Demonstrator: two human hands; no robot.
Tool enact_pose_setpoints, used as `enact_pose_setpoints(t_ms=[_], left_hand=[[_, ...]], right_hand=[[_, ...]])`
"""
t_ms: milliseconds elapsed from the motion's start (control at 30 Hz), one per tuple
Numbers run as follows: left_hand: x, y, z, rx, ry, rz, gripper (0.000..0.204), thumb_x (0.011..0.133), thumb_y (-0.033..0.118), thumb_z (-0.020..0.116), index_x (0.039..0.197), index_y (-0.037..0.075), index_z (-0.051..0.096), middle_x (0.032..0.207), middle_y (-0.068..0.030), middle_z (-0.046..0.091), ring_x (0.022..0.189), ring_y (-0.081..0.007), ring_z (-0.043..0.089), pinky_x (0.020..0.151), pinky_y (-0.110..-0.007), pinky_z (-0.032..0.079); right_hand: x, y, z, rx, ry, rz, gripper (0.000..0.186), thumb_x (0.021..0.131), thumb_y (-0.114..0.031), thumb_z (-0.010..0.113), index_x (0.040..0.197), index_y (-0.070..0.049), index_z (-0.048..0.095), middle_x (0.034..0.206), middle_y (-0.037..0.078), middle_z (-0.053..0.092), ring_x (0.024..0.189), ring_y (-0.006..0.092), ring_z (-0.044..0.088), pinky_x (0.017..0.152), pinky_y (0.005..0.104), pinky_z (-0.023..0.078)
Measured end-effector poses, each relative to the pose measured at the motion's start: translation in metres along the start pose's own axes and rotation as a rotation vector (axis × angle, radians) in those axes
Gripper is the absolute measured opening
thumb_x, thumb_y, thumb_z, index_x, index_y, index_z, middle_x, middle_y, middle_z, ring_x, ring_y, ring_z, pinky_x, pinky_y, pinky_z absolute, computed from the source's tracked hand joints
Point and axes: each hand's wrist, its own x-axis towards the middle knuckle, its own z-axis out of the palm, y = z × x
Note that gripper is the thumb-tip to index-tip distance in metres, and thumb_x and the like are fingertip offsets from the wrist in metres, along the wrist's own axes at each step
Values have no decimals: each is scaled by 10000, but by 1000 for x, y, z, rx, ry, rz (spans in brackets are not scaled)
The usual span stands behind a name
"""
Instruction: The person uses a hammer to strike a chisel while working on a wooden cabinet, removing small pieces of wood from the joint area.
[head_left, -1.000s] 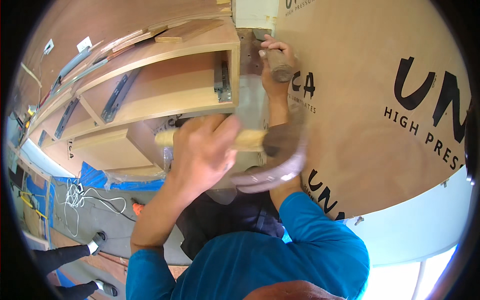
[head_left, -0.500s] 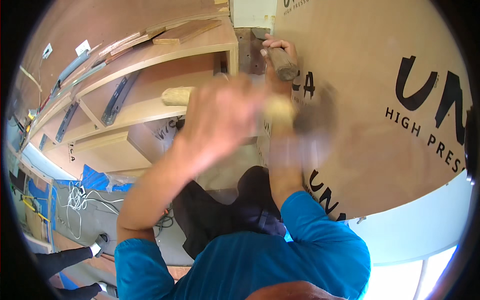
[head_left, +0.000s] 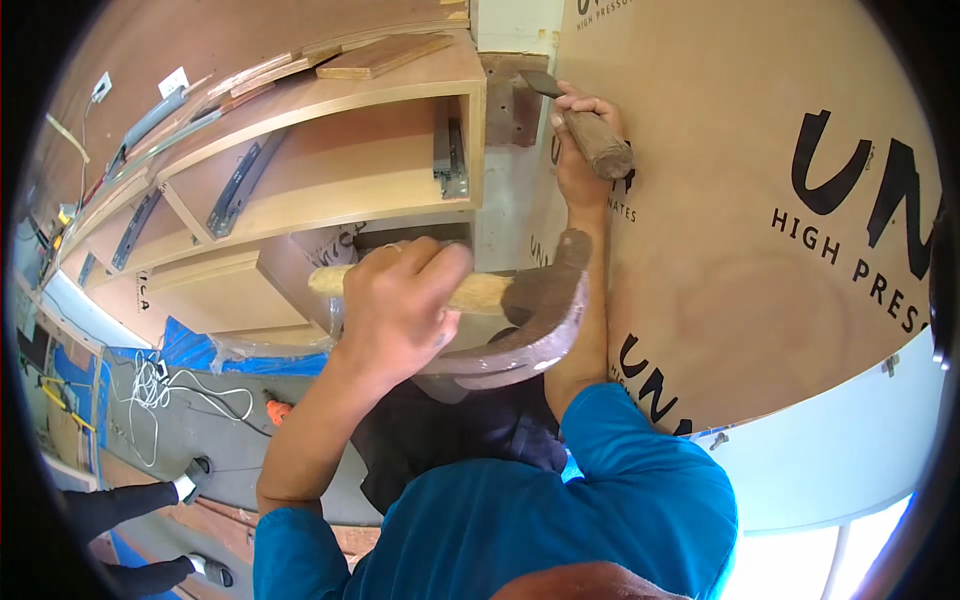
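My left hand (head_left: 400,305) is closed round the pale wooden handle of a claw hammer (head_left: 545,325). Its dark metal head is slightly blurred and hangs over my lap, close to my right forearm. Farther off, my right hand (head_left: 590,115) grips a chisel (head_left: 605,150) with a thick, worn wooden handle. The flat chisel blade points up and left over a brown patch (head_left: 512,112) with small holes on the far wall; whether the tip touches it I cannot tell. The hammer head is apart from the chisel's butt end.
A wooden cabinet frame (head_left: 350,180) with metal drawer slides stands at left, wood strips (head_left: 385,55) on top. A large printed brown board (head_left: 760,220) rises at right. White cable (head_left: 150,385) and an orange tool (head_left: 278,408) lie on the floor. Another person's legs (head_left: 130,500) show lower left.
The hammer has swung back from near the chisel toward my body, and my left hand has moved left and nearer. My right hand and the chisel have shifted slightly right.
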Motion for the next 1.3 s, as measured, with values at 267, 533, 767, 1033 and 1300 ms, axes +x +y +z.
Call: enact_pose_setpoints(t_ms=[267,533,767,1033,1300], left_hand=[[-21,-8,-2,-2,-138,-82,428,599,88,836,955,104,599,841,-105,626,755,-359,661,644,-493,537],[-24,-5,1,13,-175,-95,417,617,96,838,959,96,600,835,-102,629,767,-357,666,665,-489,543],[-19,-3,2,8,-199,-87,444,622,106,852,996,104,614,888,-99,656,804,-359,680,679,-490,554],[-19,-3,0,-4,-201,-88,438,624,110,859,988,107,617,890,-94,656,808,-358,683,683,-488,555],[-23,-6,5,-1,-221,-102,402,629,113,843,958,103,612,857,-96,641,793,-358,680,679,-488,553]], right_hand=[[3,15,21,32,57,-51,221,947,28,717,1095,-62,581,1106,115,732,1302,324,654,1130,459,488],[11,24,23,14,67,-65,204,932,34,715,1080,-53,605,1075,109,745,1274,323,673,1093,451,514],[11,16,30,-38,55,-98,199,914,27,716,1069,-50,616,1068,119,751,1245,324,692,1062,442,532],[4,16,28,-10,22,-49,229,919,46,698,1102,-54,604,1084,125,749,1267,316,680,1083,436,520],[11,19,35,7,1,-52,221,934,36,708,1095,-59,591,1106,120,740,1282,304,666,1098,434,509]])
